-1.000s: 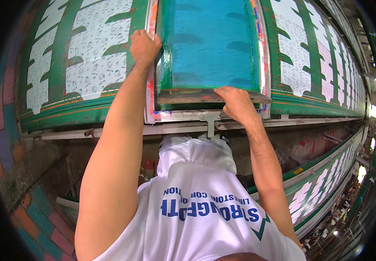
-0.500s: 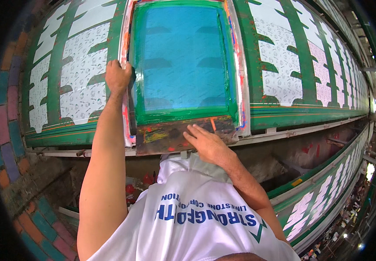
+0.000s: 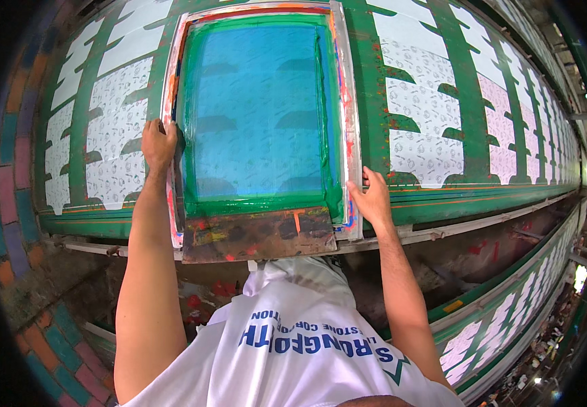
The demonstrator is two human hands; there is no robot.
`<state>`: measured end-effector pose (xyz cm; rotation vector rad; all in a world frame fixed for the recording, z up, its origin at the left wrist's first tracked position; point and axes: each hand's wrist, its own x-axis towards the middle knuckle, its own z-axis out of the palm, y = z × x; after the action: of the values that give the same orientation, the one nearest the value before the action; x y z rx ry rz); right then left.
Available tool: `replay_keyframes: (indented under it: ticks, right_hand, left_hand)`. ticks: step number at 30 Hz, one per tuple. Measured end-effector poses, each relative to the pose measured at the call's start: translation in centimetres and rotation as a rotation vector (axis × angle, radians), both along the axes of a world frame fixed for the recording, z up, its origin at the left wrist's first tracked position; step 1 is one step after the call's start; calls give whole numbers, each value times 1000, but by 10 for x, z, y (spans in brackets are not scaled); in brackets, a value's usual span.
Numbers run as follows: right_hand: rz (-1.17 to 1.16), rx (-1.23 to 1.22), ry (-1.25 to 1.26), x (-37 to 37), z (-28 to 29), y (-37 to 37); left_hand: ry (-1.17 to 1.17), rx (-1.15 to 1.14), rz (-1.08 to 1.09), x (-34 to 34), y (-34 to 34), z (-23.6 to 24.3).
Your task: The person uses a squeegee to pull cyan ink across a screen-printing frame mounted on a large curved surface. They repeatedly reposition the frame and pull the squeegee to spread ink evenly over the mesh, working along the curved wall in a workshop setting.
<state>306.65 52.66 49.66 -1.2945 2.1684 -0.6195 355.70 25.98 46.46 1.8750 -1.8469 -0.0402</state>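
- While the long table point(image 3: 442, 203) ran off to my right, its cloth point(image 3: 429, 115) lay flat on it, printed with green bands and white patterned panels.
- The screen point(image 3: 259, 115) sat flat on that cloth directly in front of me, its blue mesh ringed with green ink and its pale frame streaked with old colour.
- A stained squeegee point(image 3: 256, 234) lay across the near edge of the screen, touching neither hand.
- To do this step well, I judged both sides of the frame had to be held evenly, so the screen stayed square to the bands and did not skid and smear wet ink.
- I also judged that any lift should be straight up, both sides together, with the squeegee kept from sliding off.
- My left arm reached nearly straight forward from the lower edge of the view.
- My right arm angled up and slightly inward to the near right corner.
- My left hand point(image 3: 158, 144) was closed over the left rail of the frame, fingers curled on its inner edge.
- My right hand point(image 3: 373, 200) rested with fingers spread against the right rail by the corner; I could not tell whether it gripped or only pressed.
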Motion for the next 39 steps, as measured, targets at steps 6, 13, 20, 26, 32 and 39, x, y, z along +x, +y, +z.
replay_keyframes:
  ticks: [6,13,20,26,32,39]
  right_hand:
    - [43,68,112,12,10,-12]
    - [41,60,151,18,33,-18]
    - [110,-163,169,9,76,-14]
    - [35,-104,197,-84,85,-12]
    - [-13,-156,243,-236,76,14]
    - [-10,-95,209,-410,46,49]
  left_hand:
    - [5,-1,-16,1,-1,3]
    - [-58,61,52,3,1,-3]
    - [-57,145,-1,7,-11,3]
    - [-40,44,-198,-67,-23,29]
    - [56,11,-183,-233,-10,38]
    - [10,86,-64,-416,39,33]
